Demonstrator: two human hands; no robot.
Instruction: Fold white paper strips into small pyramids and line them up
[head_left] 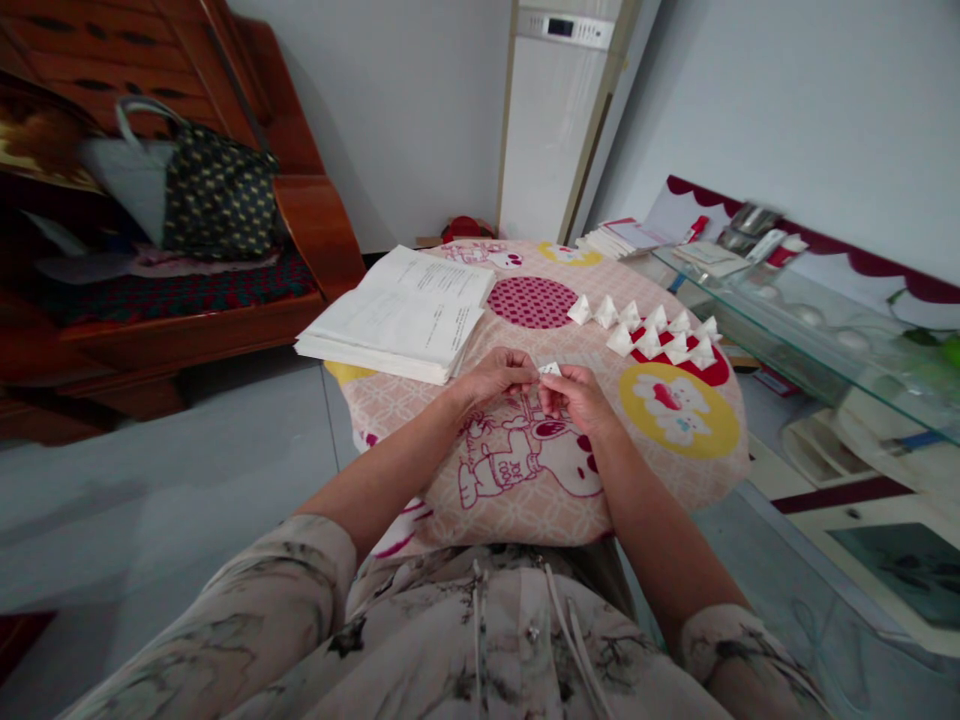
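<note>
A small folded piece of white printed paper is pinched between my two hands, above the front middle of the round table. My left hand grips its left side with thumb and forefinger, while my right hand closes on its right side. To the right stand several white folded paper pieces, pointed at the top and set in two rows. An open book with printed pages lies at the left of the table.
A patterned pink cloth covers the table. At right, a glass shelf holds cups and papers, close to the table's edge. A stack of paper lies at the back right. A wooden bench with bags stands at left.
</note>
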